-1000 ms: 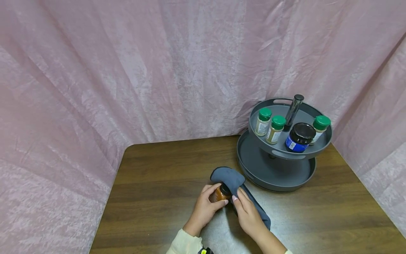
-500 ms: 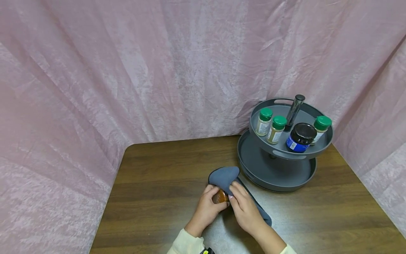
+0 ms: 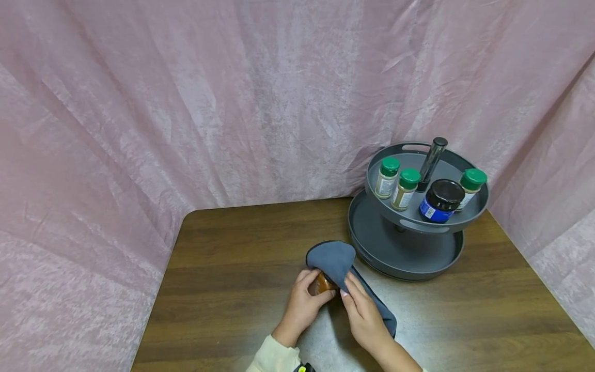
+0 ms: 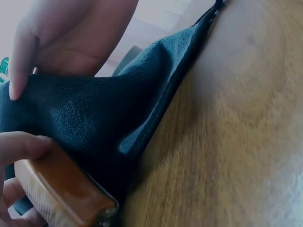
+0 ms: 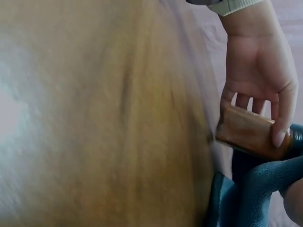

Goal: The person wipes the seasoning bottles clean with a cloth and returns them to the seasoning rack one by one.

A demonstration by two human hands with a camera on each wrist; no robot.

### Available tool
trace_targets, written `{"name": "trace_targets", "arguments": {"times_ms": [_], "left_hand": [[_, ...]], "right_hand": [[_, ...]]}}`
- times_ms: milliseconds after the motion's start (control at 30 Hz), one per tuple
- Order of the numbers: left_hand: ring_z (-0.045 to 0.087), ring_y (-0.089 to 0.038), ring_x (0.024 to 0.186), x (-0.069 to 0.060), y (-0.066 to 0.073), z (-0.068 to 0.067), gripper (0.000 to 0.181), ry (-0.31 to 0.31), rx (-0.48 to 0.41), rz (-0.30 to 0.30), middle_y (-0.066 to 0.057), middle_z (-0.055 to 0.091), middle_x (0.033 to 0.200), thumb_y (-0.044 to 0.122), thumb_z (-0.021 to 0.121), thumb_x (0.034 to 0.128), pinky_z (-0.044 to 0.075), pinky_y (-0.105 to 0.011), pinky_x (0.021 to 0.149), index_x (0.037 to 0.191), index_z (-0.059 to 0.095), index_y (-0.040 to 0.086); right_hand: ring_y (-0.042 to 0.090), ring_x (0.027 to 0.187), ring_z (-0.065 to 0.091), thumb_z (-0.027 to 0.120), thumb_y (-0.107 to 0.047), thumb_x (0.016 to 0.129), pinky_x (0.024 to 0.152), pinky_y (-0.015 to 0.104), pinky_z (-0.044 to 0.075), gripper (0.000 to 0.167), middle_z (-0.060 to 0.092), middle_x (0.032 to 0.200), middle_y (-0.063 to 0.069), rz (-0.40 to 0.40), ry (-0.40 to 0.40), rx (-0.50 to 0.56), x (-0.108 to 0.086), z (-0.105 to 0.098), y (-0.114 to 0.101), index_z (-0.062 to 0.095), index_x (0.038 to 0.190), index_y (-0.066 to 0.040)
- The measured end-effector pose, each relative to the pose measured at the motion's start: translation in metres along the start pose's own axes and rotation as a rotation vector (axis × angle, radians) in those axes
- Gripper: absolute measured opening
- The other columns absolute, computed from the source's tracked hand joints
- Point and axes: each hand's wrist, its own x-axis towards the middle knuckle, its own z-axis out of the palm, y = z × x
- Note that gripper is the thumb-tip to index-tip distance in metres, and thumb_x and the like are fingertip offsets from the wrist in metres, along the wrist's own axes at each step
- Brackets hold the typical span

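Note:
In the head view my left hand [image 3: 297, 309] grips a small glass jar [image 3: 324, 283] with orange-brown contents. The left wrist view shows the jar's side [image 4: 66, 184] lying tilted between fingers and thumb. A blue-grey cloth [image 3: 331, 257] covers most of the dark lid, a bit of which shows in the right wrist view. My right hand [image 3: 367, 318] pinches the cloth against the lid end, its fingers straight-ish on the fabric. The cloth's lower end trails under the right hand towards the table.
Right of the hands stands a two-tier grey turntable [image 3: 404, 258]. Its upper tier holds several green-capped spice jars, one being a spice jar [image 3: 386, 178] at the left, and a black-lidded jar [image 3: 440, 201] with a blue label. A pink curtain [image 3: 279, 103] hangs behind the wooden table [image 3: 223, 268].
The cloth has moved over the jar's black lid, which showed plainly a second ago. My right hand went left towards the jar, then slightly back right. The left hand keeps its grip.

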Motion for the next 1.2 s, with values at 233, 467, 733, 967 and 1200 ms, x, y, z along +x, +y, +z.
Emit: {"name": "trace_targets", "arguments": {"times_ms": [233, 467, 733, 967, 1200], "left_hand": [[0.06, -0.016, 0.109, 0.003, -0.004, -0.003, 0.058, 0.023, -0.076, -0.047, -0.002, 0.068, 0.124, 0.02, 0.085, 0.0789, 0.05, -0.036, 0.096, 0.134, 0.065, 0.018], [0.063, -0.02, 0.106, 0.002, -0.006, -0.008, 0.056, 0.0, -0.1, -0.079, -0.008, 0.068, 0.127, 0.017, 0.083, 0.0798, 0.052, -0.032, 0.089, 0.132, 0.065, 0.019], [0.064, -0.021, 0.106, -0.001, -0.004, -0.011, 0.054, -0.024, -0.189, -0.093, -0.012, 0.066, 0.122, 0.008, 0.081, 0.0811, 0.055, -0.032, 0.088, 0.132, 0.063, 0.016], [0.057, -0.018, 0.112, -0.005, 0.004, -0.008, 0.054, 0.045, -0.159, -0.115, -0.009, 0.059, 0.122, 0.033, 0.084, 0.0832, 0.049, -0.028, 0.094, 0.129, 0.06, 0.016], [0.057, -0.015, 0.106, -0.004, -0.001, -0.008, 0.035, 0.148, -0.334, -0.175, -0.008, 0.061, 0.115, 0.031, 0.072, 0.094, 0.047, -0.024, 0.093, 0.119, 0.059, 0.01]], "right_hand": [[0.038, 0.148, 0.033, 0.043, -0.02, 0.11, 0.111, 0.002, 0.016, 0.048, 0.04, 0.157, 0.026, 0.019, 0.018, 0.033, 0.003, 0.005, 0.004, 0.039, 0.152, 0.004], [0.02, 0.145, 0.041, 0.043, -0.026, 0.11, 0.115, 0.014, 0.029, 0.041, 0.051, 0.153, -0.002, 0.127, -0.026, 0.113, 0.009, 0.008, 0.005, 0.048, 0.15, -0.024], [0.021, 0.141, 0.047, 0.046, -0.027, 0.109, 0.118, 0.042, 0.038, 0.034, 0.058, 0.146, -0.003, 0.178, -0.049, 0.095, 0.011, 0.015, 0.009, 0.056, 0.141, -0.027], [0.017, 0.134, 0.055, 0.05, -0.018, 0.107, 0.112, 0.038, 0.045, 0.029, 0.062, 0.138, -0.008, 0.117, -0.065, -0.008, 0.01, 0.024, 0.018, 0.062, 0.131, -0.027], [0.024, 0.135, 0.055, 0.054, -0.01, 0.103, 0.11, 0.048, 0.046, 0.025, 0.062, 0.141, 0.004, 0.028, -0.101, -0.202, 0.01, 0.03, 0.021, 0.065, 0.125, -0.013]]}}
